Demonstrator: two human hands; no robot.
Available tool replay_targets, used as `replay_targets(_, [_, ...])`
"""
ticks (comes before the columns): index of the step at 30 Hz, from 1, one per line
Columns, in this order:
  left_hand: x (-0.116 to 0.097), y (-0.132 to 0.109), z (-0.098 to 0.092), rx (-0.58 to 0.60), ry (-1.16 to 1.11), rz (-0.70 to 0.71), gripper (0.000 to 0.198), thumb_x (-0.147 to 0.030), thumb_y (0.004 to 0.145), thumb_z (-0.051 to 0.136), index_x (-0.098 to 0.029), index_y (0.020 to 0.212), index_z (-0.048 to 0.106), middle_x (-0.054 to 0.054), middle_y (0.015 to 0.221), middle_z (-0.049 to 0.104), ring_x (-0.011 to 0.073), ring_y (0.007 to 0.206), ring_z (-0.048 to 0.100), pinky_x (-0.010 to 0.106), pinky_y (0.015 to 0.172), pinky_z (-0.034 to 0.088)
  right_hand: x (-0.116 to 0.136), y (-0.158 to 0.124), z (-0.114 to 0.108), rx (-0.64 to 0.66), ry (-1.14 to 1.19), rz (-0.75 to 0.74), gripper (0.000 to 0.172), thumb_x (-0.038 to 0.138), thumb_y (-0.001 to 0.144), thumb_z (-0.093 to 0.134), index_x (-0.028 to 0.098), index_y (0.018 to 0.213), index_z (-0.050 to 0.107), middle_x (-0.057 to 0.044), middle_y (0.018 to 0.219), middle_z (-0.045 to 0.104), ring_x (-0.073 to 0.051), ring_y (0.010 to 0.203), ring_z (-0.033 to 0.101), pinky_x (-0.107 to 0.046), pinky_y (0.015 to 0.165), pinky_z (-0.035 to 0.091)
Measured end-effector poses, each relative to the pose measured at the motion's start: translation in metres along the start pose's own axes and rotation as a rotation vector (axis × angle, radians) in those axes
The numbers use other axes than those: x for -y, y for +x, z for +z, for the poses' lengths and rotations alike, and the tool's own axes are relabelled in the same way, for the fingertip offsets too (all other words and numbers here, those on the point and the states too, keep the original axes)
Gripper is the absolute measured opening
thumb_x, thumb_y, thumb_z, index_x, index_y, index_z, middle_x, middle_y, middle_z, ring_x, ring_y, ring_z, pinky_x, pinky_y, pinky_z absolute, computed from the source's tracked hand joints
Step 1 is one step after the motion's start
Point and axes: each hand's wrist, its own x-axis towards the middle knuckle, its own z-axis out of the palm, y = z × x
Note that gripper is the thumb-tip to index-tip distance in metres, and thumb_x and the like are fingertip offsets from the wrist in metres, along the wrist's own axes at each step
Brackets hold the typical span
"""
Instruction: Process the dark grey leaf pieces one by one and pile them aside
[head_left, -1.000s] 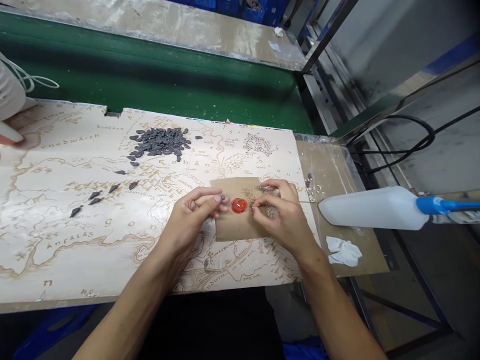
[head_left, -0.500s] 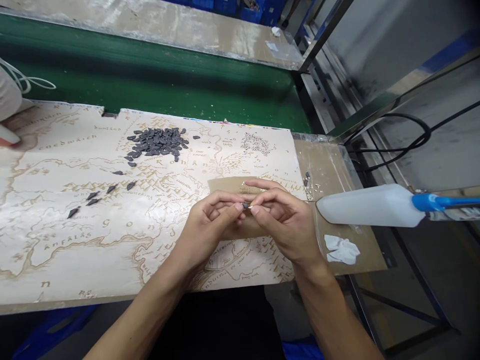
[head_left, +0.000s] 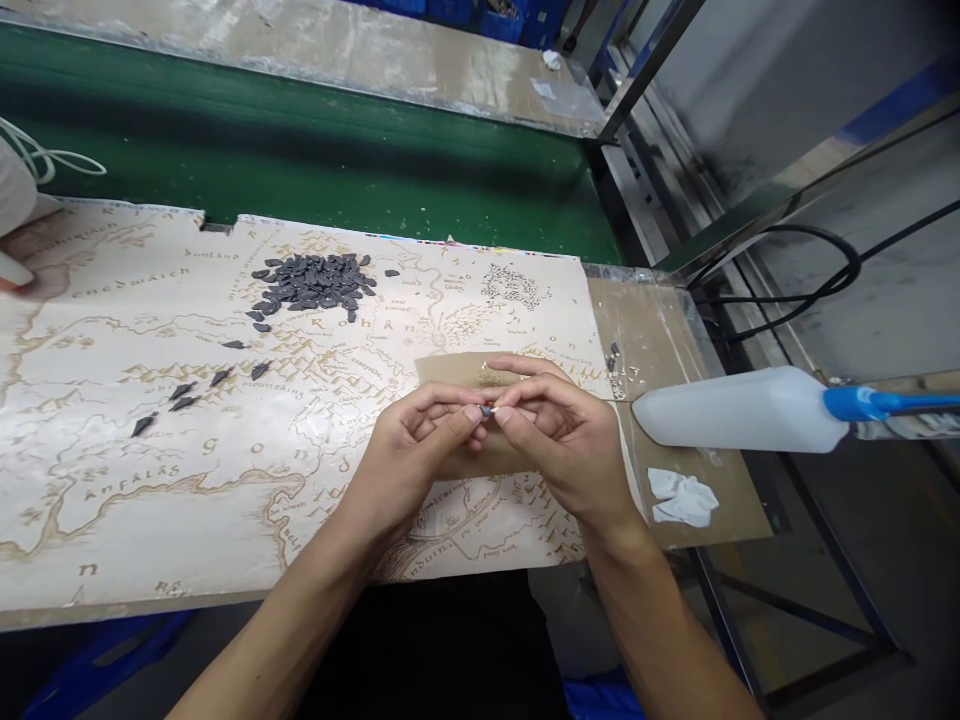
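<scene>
Small dark grey piece (head_left: pixel 486 410) pinched just above a brown kraft paper sheet (head_left: pixel 457 368), between both hands. Left hand (head_left: pixel 424 435) almost closed, thumb and forefinger on the piece; right hand (head_left: pixel 559 435) curled, fingertips (head_left: pixel 504 414) against the piece's end beside a pale speck, exact grip hard to tell. Pale crumbs (head_left: pixel 493 377) on the paper just beyond the fingers. Farther left, on a printed map sheet (head_left: pixel 90 480), six similar pieces (head_left: pixel 182 391) lying singly, well apart from a big heap of dark grey pieces (head_left: pixel 311 285): few set out, most left in the heap. Right of the heap, a speckled pale patch (head_left: pixel 514 287). Off to the right, on the worktop (head_left: pixel 660 330), a white plastic squeeze bottle (head_left: pixel 739 410) with blue nozzle and crumpled white tissue (head_left: pixel 682 497). Another person's hand (head_left: pixel 22 280), blurred, at the far left edge.
</scene>
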Motion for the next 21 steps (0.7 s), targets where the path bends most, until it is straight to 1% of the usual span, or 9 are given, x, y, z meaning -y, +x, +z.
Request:
replay_targets(6, [0.002, -0.001, 0.001, -0.026, -0.008, 0.032, 0.014, -0.032, 0.097, 0.096, -0.023, 0.106, 0.091, 0.003, 0.094, 0.087, 0.0112, 0.084, 0.078, 0.02, 0.084, 0.062, -0.003, -0.002, 0.006, -0.031, 0.007, -0.021, 0.005, 0.022, 0.099, 0.089, 0.026, 0.097, 0.089, -0.009, 0.138, 0.077, -0.023, 0.111, 0.086, -0.035, 0.091, 0.079])
replay_targets(10, [0.001, -0.002, 0.003, -0.047, 0.038, 0.069, 0.014, -0.034, 0.099, 0.095, -0.024, 0.108, 0.092, 0.004, 0.093, 0.086, 0.0114, 0.084, 0.077, 0.021, 0.083, 0.062, -0.002, -0.003, 0.009, -0.067, -0.032, -0.062, 0.008, 0.019, 0.099, 0.088, 0.027, 0.098, 0.089, -0.009, 0.131, 0.078, -0.024, 0.116, 0.084, -0.034, 0.089, 0.078])
replay_targets(12, [0.001, -0.003, 0.004, -0.05, 0.04, 0.086, 0.012, -0.033, 0.099, 0.095, -0.025, 0.108, 0.092, 0.003, 0.094, 0.086, 0.0114, 0.084, 0.077, 0.021, 0.083, 0.062, -0.001, -0.003, 0.01, -0.072, -0.039, -0.075, 0.009, 0.018, 0.099, 0.087, 0.026, 0.097, 0.089, -0.008, 0.13, 0.078, -0.024, 0.115, 0.084, -0.034, 0.088, 0.078])
replay_targets(16, [0.002, -0.004, 0.005, -0.069, 0.017, 0.122, 0.009, -0.031, 0.1, 0.094, -0.026, 0.107, 0.092, 0.003, 0.096, 0.086, 0.0114, 0.087, 0.078, 0.021, 0.086, 0.063, -0.002, -0.001, 0.012, -0.079, -0.019, -0.065, 0.008, 0.018, 0.099, 0.087, 0.026, 0.096, 0.089, -0.008, 0.13, 0.078, -0.023, 0.108, 0.085, -0.035, 0.086, 0.079])
replay_targets(21, [0.005, -0.005, 0.007, -0.091, 0.016, 0.121, 0.01, -0.031, 0.099, 0.095, -0.025, 0.107, 0.092, 0.003, 0.095, 0.085, 0.0129, 0.088, 0.078, 0.023, 0.086, 0.063, -0.004, 0.001, 0.015, -0.057, 0.009, -0.038, 0.005, 0.021, 0.099, 0.088, 0.025, 0.096, 0.088, -0.009, 0.131, 0.077, -0.025, 0.111, 0.085, -0.036, 0.088, 0.079])
